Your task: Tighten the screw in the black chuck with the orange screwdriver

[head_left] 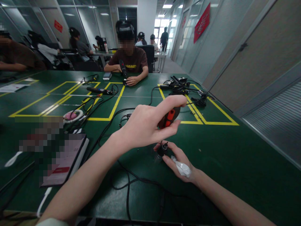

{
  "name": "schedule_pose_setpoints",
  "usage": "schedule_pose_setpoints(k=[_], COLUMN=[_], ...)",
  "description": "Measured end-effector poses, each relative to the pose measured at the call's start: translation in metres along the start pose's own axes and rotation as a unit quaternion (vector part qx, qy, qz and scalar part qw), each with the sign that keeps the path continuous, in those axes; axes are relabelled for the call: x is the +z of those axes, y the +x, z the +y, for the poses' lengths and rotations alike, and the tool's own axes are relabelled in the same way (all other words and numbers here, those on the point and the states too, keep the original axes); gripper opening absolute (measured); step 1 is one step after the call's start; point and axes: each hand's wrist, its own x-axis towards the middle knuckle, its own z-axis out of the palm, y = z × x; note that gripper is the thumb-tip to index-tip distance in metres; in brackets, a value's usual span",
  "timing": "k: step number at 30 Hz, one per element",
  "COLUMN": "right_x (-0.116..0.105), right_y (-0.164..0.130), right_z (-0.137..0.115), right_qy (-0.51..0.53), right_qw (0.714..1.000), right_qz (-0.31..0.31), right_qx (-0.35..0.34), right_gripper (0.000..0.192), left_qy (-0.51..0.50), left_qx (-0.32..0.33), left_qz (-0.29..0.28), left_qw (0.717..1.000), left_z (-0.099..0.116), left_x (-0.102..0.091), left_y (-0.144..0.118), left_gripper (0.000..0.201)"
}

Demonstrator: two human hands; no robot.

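Over the green table (pixel 235 163), near the middle, the left hand (pixel 145 125) reaches in from the left, fingers curled around an orange-black tool (pixel 169 117); just below, the right hand (pixel 178 161) pinches a small black part (pixel 162 149), white tissue (pixel 182 168) in its palm

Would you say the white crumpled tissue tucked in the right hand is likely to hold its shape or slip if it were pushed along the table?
The white tissue looks crumpled and thin, so probably floppy and very light. Held under the right hand, it would likely slide or bunch up on the smooth green table rather than roll.
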Motion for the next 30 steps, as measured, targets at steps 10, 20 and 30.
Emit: schedule_pose_setpoints(k=[10, 20, 30], right_x=[-0.001, -0.003, -0.002], right_y=[-0.001, 0.001, 0.002], right_z=[0.0, -0.002, -0.003], right_qy=[-0.004, -0.01, 0.002], right_qw=[1.0, 1.0, 1.0], right_qz=[0.001, -0.005, 0.001], right_qx=[0.011, 0.001, 0.002], right_gripper=[0.04, 0.038, 0.036], left_qy=[0.033, -0.029, -0.002], left_qx=[-0.003, -0.018, 0.013], left_qz=[0.024, -0.04, 0.063], left_qw=[0.999, 0.999, 0.998], left_z=[-0.002, 0.005, 0.001], left_x=[-0.008, -0.016, 0.0], left_y=[0.002, 0.003, 0.001], left_gripper=[0.015, 0.027, 0.024])
